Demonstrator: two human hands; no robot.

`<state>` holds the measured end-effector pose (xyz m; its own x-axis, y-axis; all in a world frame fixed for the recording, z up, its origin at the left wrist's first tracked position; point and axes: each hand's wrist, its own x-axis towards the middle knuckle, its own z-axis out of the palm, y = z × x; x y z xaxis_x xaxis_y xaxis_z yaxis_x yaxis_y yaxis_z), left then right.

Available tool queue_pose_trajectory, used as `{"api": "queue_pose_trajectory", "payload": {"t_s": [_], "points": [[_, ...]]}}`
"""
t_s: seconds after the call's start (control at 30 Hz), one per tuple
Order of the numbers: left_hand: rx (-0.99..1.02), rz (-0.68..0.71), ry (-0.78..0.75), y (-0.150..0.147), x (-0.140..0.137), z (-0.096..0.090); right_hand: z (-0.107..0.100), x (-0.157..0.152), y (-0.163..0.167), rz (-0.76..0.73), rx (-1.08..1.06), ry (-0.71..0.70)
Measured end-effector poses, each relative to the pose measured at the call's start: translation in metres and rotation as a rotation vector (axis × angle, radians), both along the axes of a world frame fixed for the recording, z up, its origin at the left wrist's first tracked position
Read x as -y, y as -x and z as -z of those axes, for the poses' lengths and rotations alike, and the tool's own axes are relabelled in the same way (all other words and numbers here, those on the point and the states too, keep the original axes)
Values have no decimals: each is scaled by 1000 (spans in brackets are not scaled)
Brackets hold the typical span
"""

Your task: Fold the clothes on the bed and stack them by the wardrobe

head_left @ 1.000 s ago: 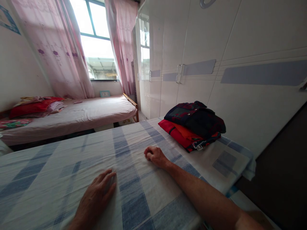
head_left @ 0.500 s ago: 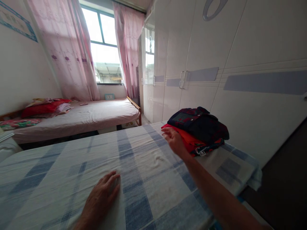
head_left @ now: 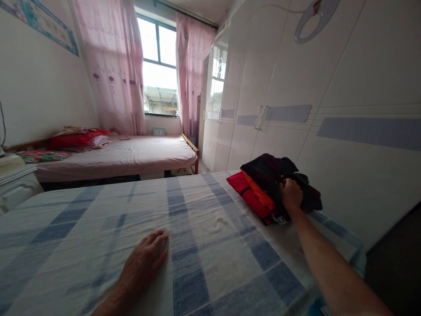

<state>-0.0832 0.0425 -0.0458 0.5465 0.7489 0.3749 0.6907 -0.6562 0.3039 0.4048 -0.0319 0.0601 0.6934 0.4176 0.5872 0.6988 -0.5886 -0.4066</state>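
My right hand (head_left: 291, 194) grips a dark patterned shirt (head_left: 268, 171) on top of a clothes pile, its fingers curled into the fabric. Under the shirt lie an orange garment (head_left: 261, 192) and a red garment (head_left: 245, 193) with a dark stripe. White lettering shows at the pile's near corner. My left hand (head_left: 148, 252) rests flat on the blue and white checked bedsheet (head_left: 210, 245), fingers stretched out, holding nothing.
Along the right side stands a white wardrobe (head_left: 292, 87) close to the pile. A second bed (head_left: 144, 151) with red bedding (head_left: 77, 138) lies beyond, below a window (head_left: 158, 66) with pink curtains (head_left: 112, 66). At the left is a white cabinet (head_left: 19, 184).
My right hand has moved right, from the pile's left edge onto the dark shirt, and has closed on it. More red cloth shows. My left hand stays on the sheet; the view has shifted.
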Motion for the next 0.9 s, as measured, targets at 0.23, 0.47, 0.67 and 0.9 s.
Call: {"api": "queue_pose_trajectory", "payload": {"t_s": [0.23,0.47,0.67,0.9], "points": [[97,-11,31,-4,-2,4,-32,-4,38,-224,-135,-220],[494,-41,128,-12,16,-18,-55,-29,202,-1070,-313,-215],[730,-59,180,-3,30,-29,-43,-11,323,-1771,-599,3],[679,-273,194,5,23,-26,8,-31,293,-1386,-708,-147]]}}
